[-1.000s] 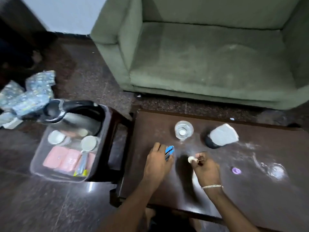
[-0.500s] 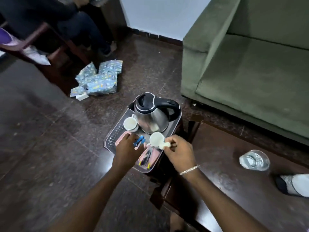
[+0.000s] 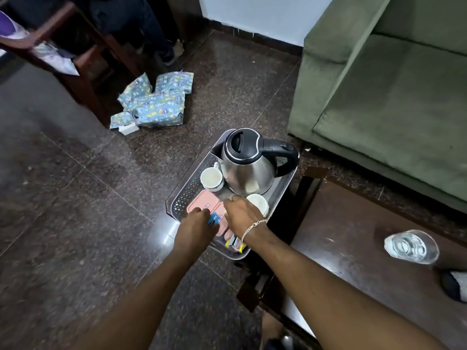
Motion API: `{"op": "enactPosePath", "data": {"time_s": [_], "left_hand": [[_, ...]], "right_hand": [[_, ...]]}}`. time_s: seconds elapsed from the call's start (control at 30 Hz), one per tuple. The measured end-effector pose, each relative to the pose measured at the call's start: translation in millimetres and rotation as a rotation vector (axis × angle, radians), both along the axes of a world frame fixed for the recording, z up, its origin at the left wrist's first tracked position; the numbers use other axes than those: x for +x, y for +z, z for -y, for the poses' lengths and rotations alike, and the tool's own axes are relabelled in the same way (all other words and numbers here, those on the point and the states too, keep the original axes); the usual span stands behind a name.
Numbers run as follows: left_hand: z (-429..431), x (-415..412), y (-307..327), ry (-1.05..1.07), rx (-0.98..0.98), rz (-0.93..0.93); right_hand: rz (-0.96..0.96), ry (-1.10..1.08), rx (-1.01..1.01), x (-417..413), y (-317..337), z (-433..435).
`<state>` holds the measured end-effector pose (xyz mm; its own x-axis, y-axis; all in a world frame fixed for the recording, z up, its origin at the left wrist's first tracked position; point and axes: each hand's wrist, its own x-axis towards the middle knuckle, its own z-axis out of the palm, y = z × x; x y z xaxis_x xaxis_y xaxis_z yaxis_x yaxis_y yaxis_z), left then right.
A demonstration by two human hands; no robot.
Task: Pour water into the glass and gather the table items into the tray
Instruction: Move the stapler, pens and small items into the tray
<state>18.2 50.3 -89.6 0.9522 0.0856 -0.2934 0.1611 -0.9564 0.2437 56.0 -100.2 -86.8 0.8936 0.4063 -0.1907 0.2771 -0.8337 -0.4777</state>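
A perforated grey tray (image 3: 182,198) stands on a low stand left of the dark table (image 3: 353,261). It holds a steel kettle (image 3: 246,168), two white cups (image 3: 211,178) (image 3: 257,202) and pink boxes (image 3: 202,202). My left hand (image 3: 195,227) is low over the tray's front, gripping a small blue item (image 3: 213,219) above the pink boxes. My right hand (image 3: 242,214) reaches palm-down beside the nearer cup; its fingertips and anything in them are hidden. A glass of water (image 3: 410,246) stands on the table, far right of both hands.
A green sofa (image 3: 379,109) fills the right and back. Patterned packets (image 3: 154,104) lie on the stone floor behind the tray. A black-and-white object (image 3: 454,286) sits at the table's right edge. Wooden furniture (image 3: 75,59) and a person's legs are at the far left.
Both hands left the table and swung left over the tray, carrying the blue item and a small white piece. They have now dropped lower onto the pink boxes, and the white piece is hidden.
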Motion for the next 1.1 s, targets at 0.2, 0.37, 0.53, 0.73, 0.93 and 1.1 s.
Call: {"op": "enactPosePath", "data": {"time_s": [0.2, 0.37, 0.53, 0.73, 0.93, 1.1], "left_hand": [[3, 2, -2, 0.072, -0.029, 0.03], [8, 1, 3, 0.081, -0.034, 0.016], [19, -8, 23, 0.092, -0.033, 0.102], [85, -20, 47, -0.052, -0.174, 0.296], [195, -42, 45, -0.348, -0.278, 0.31], [297, -74, 18, -0.599, -0.318, 0.137]], "right_hand": [[0.006, 0.085, -0.012, 9, -9, -10], [0.008, 0.085, 0.04, 7, -16, -3], [0.093, 0.014, 0.213, -18, 1, 38], [0.116, -0.24, 0.339, -83, 8, 130], [0.082, -0.578, 0.292, -176, -1, 250], [0.023, -0.793, 0.222, -253, -24, 351]]}}
